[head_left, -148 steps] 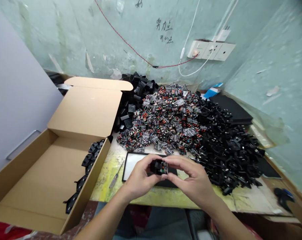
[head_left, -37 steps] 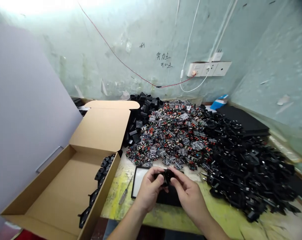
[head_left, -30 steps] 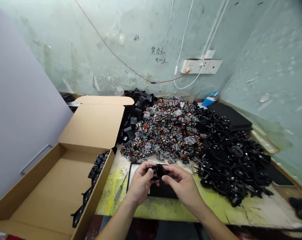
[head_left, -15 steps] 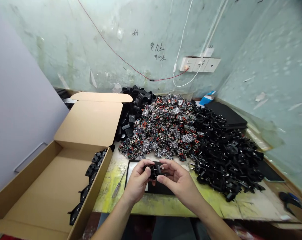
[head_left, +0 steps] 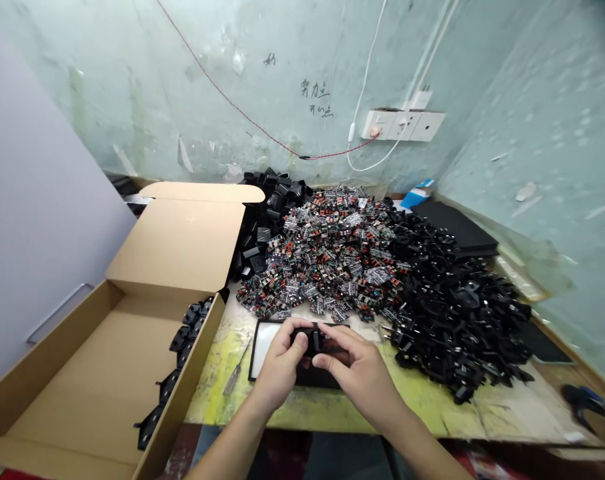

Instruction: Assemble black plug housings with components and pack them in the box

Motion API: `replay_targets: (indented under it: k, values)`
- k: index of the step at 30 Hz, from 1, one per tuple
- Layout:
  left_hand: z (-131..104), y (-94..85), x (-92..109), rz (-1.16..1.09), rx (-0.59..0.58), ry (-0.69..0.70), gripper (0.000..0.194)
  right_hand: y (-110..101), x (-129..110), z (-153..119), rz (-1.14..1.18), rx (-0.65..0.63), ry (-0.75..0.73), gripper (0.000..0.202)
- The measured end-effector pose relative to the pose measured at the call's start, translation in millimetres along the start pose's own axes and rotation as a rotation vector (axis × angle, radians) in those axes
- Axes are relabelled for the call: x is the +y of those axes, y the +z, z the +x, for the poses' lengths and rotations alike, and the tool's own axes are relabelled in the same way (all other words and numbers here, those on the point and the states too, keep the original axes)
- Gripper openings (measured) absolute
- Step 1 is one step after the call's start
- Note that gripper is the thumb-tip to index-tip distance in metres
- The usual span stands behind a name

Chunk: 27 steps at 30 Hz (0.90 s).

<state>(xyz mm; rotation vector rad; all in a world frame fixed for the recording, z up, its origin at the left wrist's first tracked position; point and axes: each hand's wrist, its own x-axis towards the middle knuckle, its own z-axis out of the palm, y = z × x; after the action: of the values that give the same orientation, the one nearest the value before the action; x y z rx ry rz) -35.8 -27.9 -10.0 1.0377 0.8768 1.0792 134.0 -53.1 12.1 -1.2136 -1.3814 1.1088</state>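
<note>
Counter point(head_left: 352, 420), stained yellow, carries a black-rimmed tray point(head_left: 309, 379) near its front edge. Above the tray, the left hand point(head_left: 278, 365), curled closely, and the right hand point(head_left: 362, 370), thumb and forefinger parted, pinch a small black part point(head_left: 315, 339) between them.

1. We see only part of the black piece point(head_left: 315, 339); the left hand point(head_left: 279, 363) and right hand point(head_left: 365, 373) cover its sides, and its details are too dark to read.
2. Both hands also hide the middle of the flat black-edged panel point(head_left: 312, 379) beneath them.
3. The left and bottom edges cut off the cardboard box point(head_left: 82, 380) for us.
4. We lose the red cord point(head_left: 222, 97) at the top edge.
5. Single components in the circuit board pile point(head_left: 332, 253) are too small for us to identify.
6. We cannot name the blurred dark object point(head_left: 579, 400) at far right.
</note>
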Motion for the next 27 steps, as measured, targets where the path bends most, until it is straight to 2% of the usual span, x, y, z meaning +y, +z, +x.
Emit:
replay_targets:
  k: [5,11,19,27]
  values:
    - [-5.0,3.5,-7.1,0.008,0.026,-0.024,0.050,0.1,15.3,-6.5,-0.068,0.074,-0.014,0.043]
    - [-13.1,5.4,-7.1,-0.027,0.050,-0.060,0.055,-0.9,31.9,-12.8,-0.058,0.059,0.021,0.048]
    - [-7.3,3.2,-4.8,-0.141,0.042,-0.073,0.047,1.3,5.8,-7.3,0.001,0.043,0.012,0.042]
    - [-3.1,6.0,-3.6,-0.224,0.032,-0.093,0.043,0.7,1.3,-5.7,-0.006,0.085,-0.002,0.044]
